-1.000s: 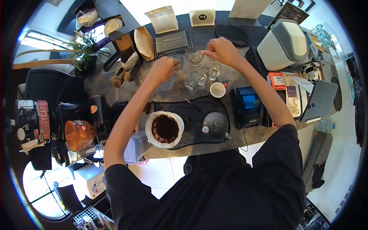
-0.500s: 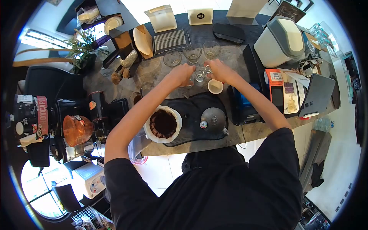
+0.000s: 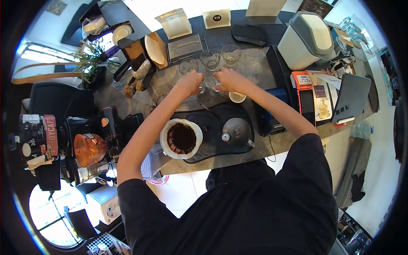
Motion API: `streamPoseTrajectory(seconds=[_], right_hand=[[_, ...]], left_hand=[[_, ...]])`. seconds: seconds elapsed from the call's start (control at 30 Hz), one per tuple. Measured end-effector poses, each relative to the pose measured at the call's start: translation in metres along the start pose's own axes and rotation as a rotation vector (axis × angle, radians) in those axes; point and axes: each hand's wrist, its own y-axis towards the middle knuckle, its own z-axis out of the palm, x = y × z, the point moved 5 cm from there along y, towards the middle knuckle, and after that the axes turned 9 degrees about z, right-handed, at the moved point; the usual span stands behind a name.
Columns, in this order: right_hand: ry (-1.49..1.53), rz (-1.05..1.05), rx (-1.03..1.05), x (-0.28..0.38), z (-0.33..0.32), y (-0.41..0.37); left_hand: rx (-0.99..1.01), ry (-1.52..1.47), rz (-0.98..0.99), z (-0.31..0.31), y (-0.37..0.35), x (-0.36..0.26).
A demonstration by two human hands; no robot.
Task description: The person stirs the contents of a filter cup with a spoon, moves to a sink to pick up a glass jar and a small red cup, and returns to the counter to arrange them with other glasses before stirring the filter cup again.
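Left grip (image 3: 192,83) has its fingers curled in beside a small glass (image 3: 202,88) at four o'clock; right grip (image 3: 229,80), likewise bent, has another small glass (image 3: 211,83) at nine o'clock. Whether either pinches one, I cannot tell. Nearest on the bench (image 3: 255,63), a dripper (image 3: 199,138) with dark grounds (image 3: 183,138) sits at the left grip's six o'clock, a kettle (image 3: 239,129) at the right's six. Farther up, a cup (image 3: 237,98) stands at the right grip's five o'clock. Beyond both grips, around twelve, are three larger glasses (image 3: 210,60), then a rack (image 3: 185,47).
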Motion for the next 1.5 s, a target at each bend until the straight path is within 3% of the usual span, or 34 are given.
streamPoseTrajectory(seconds=[0.5, 0.57, 0.73, 0.87, 0.93, 1.03, 1.13, 1.2, 1.33, 1.4, 1.5], right_hand=[[0.053, 0.029, -0.022, 0.006, 0.004, -0.004], [0.077, 0.055, -0.028, 0.007, -0.004, -0.009], [0.201, 0.084, -0.141, -0.006, -0.006, -0.013], [-0.071, 0.05, -0.011, -0.011, 0.01, -0.003], [-0.162, 0.032, 0.058, -0.013, 0.022, 0.007], [-0.145, 0.033, 0.023, -0.012, 0.025, 0.017], [-0.046, 0.114, 0.116, -0.016, 0.021, 0.016], [0.026, 0.028, -0.095, -0.016, 0.012, 0.004], [0.054, -0.044, -0.155, 0.0, -0.006, -0.012], [0.032, -0.149, -0.33, 0.021, -0.023, -0.021], [-0.141, -0.279, -0.212, 0.032, -0.006, -0.016]], left_hand=[[-0.219, -0.048, 0.024, -0.004, -0.019, 0.001], [-0.076, -0.08, 0.0, 0.003, -0.016, 0.005], [0.024, -0.138, -0.024, 0.015, -0.01, 0.017], [0.177, -0.137, -0.084, 0.033, -0.003, 0.022], [0.164, -0.114, -0.079, 0.03, -0.004, 0.019], [0.128, -0.079, -0.059, 0.034, -0.003, 0.026], [0.068, -0.075, -0.02, 0.033, -0.007, 0.026], [0.036, -0.093, -0.011, 0.035, -0.011, 0.026], [-0.067, -0.055, 0.05, 0.024, -0.019, 0.018], [-0.084, -0.082, 0.078, 0.013, -0.024, 0.011], [-0.063, -0.114, 0.067, 0.003, -0.025, 0.009]])
